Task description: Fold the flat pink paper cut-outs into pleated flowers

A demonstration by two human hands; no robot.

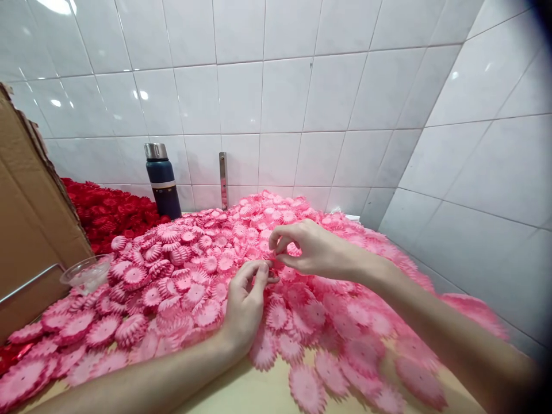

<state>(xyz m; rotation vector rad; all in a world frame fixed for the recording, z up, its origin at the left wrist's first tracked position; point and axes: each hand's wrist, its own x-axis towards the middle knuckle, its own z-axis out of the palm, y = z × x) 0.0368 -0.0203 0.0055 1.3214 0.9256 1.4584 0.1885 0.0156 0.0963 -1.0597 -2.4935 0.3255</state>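
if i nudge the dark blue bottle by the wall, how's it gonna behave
The dark blue bottle looks tall and narrow, so a push near the top would probably tip it. Its rounded sides suggest it might roll once down, though the heaped pink discs could stop it.

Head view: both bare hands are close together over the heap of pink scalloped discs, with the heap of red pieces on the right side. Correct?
No: the head view shows the heap of red pieces on the left side. The bare left hand and bare right hand are close together over the heap of pink scalloped discs.
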